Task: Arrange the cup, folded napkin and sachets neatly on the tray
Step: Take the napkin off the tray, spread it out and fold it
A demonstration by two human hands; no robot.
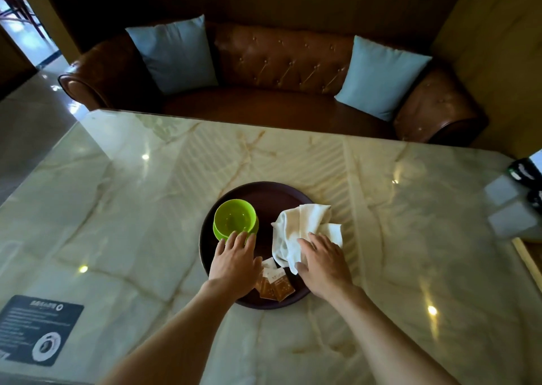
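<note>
A round dark tray (272, 192) lies on the marble table. On its left side stands a green cup (234, 218), upright and empty, with a green base under it. My left hand (234, 263) reaches to the cup's near side, fingertips touching its base, fingers apart. A white napkin (302, 226) lies rumpled over the tray's right rim, partly on the table. My right hand (322, 264) rests flat on the napkin's near end, fingers spread. Several brown and white sachets (275, 283) lie overlapping at the tray's near edge, between my two hands.
The marble table (146, 208) stretches wide on all sides. A dark printed card (38, 329) lies at the near left corner. White blocks and dark items (516, 205) sit at the right edge. A brown leather sofa (281, 70) with two blue cushions stands beyond the far edge.
</note>
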